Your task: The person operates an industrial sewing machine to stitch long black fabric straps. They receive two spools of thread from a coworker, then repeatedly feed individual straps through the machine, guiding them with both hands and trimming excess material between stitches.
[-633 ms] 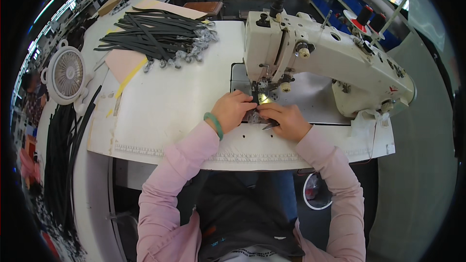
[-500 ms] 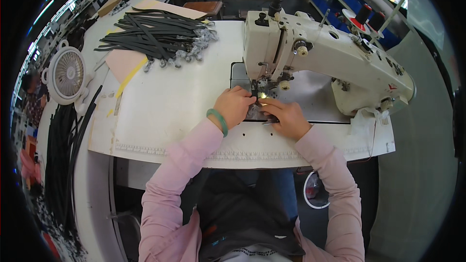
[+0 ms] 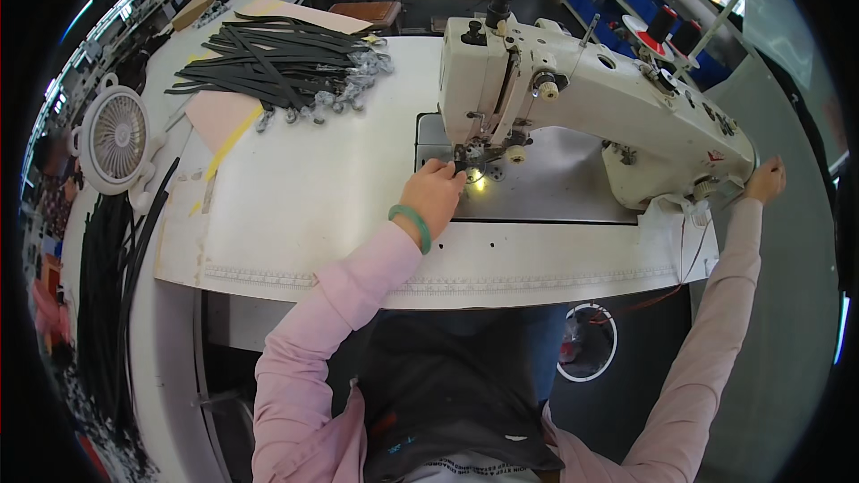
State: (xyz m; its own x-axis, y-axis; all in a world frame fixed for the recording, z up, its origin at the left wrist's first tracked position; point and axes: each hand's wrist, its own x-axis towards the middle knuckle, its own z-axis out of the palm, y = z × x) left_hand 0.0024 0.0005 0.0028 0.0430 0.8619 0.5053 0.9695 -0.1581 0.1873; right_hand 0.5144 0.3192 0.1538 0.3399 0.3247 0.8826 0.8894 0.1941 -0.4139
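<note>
A white industrial sewing machine (image 3: 591, 94) stands at the right of the worktable, its small lamp lit by the needle. My left hand (image 3: 433, 199), with a green bangle on the wrist, is closed beside the needle and presser foot. Its fingertips pinch a short dark piece (image 3: 460, 164) that looks like a strap; most of it is hidden by the hand and the foot. Far to the right, my right hand (image 3: 766, 181) is at the machine's end, its fingers curled round the handwheel (image 3: 752, 168), partly out of sight.
Dark straps (image 3: 277, 58) with grey plastic-wrapped ends lie piled at the back left on pinkish card. A white fan (image 3: 121, 139) and longer dark straps (image 3: 106, 304) are on the left side table. Thread spools (image 3: 664, 25) stand behind the machine. A white-rimmed bin (image 3: 613, 353) is below.
My right hand has left the needle area and moved right to the machine's end. My left hand stays by the needle. The plastic-wrapped bit between the hands no longer shows.
</note>
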